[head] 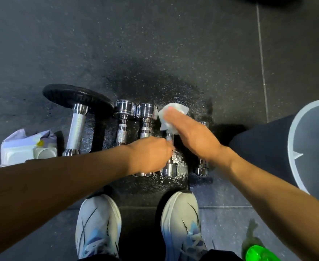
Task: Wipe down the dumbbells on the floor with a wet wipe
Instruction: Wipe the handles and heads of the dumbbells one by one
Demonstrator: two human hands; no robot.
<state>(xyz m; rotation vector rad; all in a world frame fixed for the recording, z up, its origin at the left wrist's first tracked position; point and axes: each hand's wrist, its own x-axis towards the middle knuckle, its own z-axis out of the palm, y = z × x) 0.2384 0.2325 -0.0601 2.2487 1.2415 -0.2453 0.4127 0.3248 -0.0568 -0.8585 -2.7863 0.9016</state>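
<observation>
Several chrome dumbbells lie side by side on the dark rubber floor. My right hand (188, 132) holds a white wet wipe (171, 113) over the far head of one small dumbbell (167, 168), hiding that head. My left hand (151, 155) grips the same dumbbell's handle near the middle. Two more small chrome dumbbells (124, 117) (146, 115) lie just left of it, and another (202, 166) lies to the right, partly behind my right wrist. A larger dumbbell (76, 129) with a black plate lies farthest left.
A pack of wet wipes (27, 147) sits on the floor at the left. A pale bucket (294, 147) stands at the right edge. A green bottle (256, 251) is at bottom right. My two white shoes (98, 227) are close below the dumbbells. The floor around the dumbbells looks wet.
</observation>
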